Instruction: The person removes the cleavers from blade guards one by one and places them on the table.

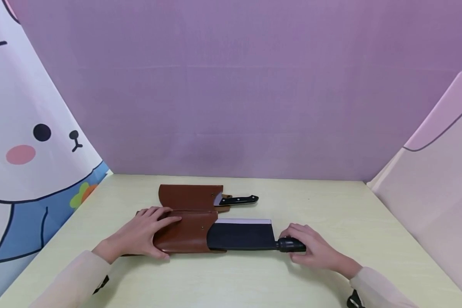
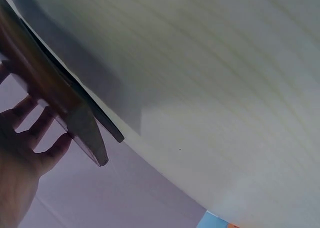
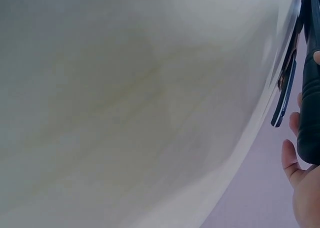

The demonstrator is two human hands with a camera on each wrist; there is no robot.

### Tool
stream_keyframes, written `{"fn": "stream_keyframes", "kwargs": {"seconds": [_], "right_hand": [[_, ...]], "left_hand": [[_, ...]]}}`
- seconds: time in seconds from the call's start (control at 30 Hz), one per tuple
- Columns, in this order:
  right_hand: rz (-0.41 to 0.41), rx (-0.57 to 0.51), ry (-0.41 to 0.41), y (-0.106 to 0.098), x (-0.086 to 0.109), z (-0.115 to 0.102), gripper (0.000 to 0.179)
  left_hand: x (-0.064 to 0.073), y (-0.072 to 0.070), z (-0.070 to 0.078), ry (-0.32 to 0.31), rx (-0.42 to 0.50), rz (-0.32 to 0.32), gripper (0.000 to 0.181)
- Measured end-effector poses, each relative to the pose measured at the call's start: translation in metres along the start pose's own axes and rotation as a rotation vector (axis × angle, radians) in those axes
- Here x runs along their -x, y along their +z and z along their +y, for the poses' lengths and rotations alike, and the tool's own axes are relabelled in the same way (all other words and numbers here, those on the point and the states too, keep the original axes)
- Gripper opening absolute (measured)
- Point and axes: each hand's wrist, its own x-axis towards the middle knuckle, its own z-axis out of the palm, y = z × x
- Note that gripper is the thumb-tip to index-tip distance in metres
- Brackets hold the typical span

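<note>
A broad dark cleaver [image 1: 240, 236] with a pale strip along its far edge lies partly inside a brown leather sheath [image 1: 188, 233]. My left hand [image 1: 148, 231] holds the sheath's left part, fingers over its top and far side, thumb by the near edge. The right hand [image 1: 312, 246] grips the cleaver's black handle [image 1: 291, 244], thumb on the near side. That handle [image 3: 311, 108] also shows at the right wrist view's edge. In the left wrist view, fingertips touch the sheath [image 2: 45, 78]. The blade's inner end is hidden in the leather.
Just behind, a second brown leather piece [image 1: 188, 196] holds a smaller knife with a riveted black handle [image 1: 240, 200]. Whether both leather pieces are joined, I cannot tell. A purple backdrop [image 1: 231, 107] rises behind the pale table [image 1: 312, 205], with printed panels at both sides.
</note>
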Motion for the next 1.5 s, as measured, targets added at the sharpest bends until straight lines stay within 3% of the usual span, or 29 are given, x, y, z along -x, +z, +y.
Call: {"fn": "stream_keyframes", "kwargs": {"seconds": [0.53,1.0,1.5], "right_hand": [[-0.048,0.029,0.041,-0.008,0.011,0.005,0.047],[-0.041,0.033,0.052,-0.02,0.021,0.012,0.047],[-0.033,0.037,0.037,-0.034,0.035,0.018,0.049]], "left_hand": [[0.004,0.001,-0.004,-0.011,0.022,-0.004,0.095],[0.005,0.003,-0.006,0.007,0.016,0.011,0.095],[0.001,0.005,-0.003,-0.004,0.036,-0.014,0.095]]}}
